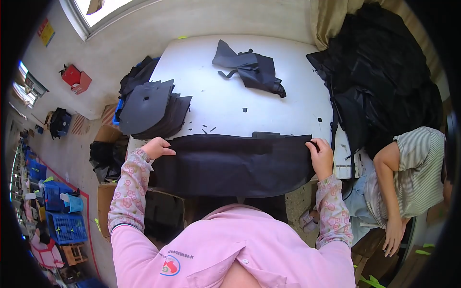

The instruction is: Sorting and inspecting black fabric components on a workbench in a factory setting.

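A wide black fabric panel (240,165) is stretched between my two hands at the table's near edge, its rounded lower side hanging toward me. My left hand (157,149) pinches its upper left corner, and my right hand (321,154) pinches the upper right corner. Just beyond my left hand lies a stack of black cut panels (149,110) with rounded ends. A small dark flat piece (265,135) shows from behind the panel's upper edge. Farther back, a crumpled black fabric piece (252,67) with a strap rests on the table.
The white table (206,110) carries small black scraps. A large heap of black fabric (379,72) stands at the right. Beside it, a person in a striped shirt (420,173) sits close to the table. Cardboard boxes (104,204) stand at the left, with blue crates (67,228) farther off.
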The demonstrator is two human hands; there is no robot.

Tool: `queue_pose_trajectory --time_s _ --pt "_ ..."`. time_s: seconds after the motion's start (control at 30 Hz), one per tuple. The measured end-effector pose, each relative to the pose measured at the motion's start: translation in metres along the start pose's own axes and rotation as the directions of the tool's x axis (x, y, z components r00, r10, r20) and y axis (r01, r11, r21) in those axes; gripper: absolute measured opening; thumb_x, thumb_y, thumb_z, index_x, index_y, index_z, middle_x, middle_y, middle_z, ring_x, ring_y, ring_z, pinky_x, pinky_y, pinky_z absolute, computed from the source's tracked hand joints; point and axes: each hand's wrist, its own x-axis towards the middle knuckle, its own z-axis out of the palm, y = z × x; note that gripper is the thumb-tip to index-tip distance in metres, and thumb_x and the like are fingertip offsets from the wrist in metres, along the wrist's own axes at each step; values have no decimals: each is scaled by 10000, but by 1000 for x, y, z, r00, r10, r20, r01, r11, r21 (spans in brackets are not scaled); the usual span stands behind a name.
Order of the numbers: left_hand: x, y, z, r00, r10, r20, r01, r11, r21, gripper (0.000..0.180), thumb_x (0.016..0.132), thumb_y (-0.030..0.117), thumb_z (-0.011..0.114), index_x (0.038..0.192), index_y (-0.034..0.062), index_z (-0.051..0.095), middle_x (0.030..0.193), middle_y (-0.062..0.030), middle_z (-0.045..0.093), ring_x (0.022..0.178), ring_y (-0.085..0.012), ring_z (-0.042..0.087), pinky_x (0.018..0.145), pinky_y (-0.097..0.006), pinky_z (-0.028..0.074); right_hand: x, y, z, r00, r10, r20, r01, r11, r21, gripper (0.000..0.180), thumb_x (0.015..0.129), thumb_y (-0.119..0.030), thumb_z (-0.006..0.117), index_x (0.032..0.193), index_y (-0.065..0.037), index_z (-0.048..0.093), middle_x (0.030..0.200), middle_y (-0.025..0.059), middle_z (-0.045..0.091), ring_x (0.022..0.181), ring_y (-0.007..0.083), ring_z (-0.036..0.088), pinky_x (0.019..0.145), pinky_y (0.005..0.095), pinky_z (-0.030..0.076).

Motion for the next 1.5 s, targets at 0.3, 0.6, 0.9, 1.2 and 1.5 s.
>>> queue_pose_trajectory --time_s 0.3,0.6,0.9,1.2,1.5 --pt "15 -26 9 998 21 -51 -13 990 137 398 803 256 798 754 -65 569 598 -138 427 517 -160 403 537 -383 389 -33 -71 38 595 -574 563 706 708 -24 786 838 -469 661 1469 -84 397 1547 130 348 1438 317 311 1174 470 262" --pt "-41 -34 -23 948 -281 -150 243 943 -229 173 860 30 708 1014 -25 651 768 -37 638 576 -101 592 522 -255 489 -27 -64 38 545 -494 678 659 752 18 816 864 -494 639 1515 -114 328 1593 113 269 1466 323 255 1200 465 206" --pt "-59 144 17 860 358 -363 -453 863 -222 260 875 43 711 1098 24 579 717 8 598 613 -35 536 538 -197 424 23 -202 38 543 -556 629 -123 689 715 689 889 -52 670 1487 -66 328 1397 169 531 893 178 683 783 291 552" --pt "-2 3 -34 594 252 -764 212 867 451 730 766 404 801 1357 124 477 1403 -188 501 1356 -363 414 1134 -442 311 16 -187 80 654 -360 665 -348 638 687 156 932 -94 642 1040 18 657 835 53 688 704 92 657 644 226 543" --pt "-10 -32 -44 627 143 -766 60 971 230 412 883 146 643 1289 101 587 1061 -241 669 974 -437 636 833 -461 515 16 -182 101 745 -335 577 -268 642 718 137 914 -124 667 967 1 654 765 36 668 591 63 591 553 220 491"
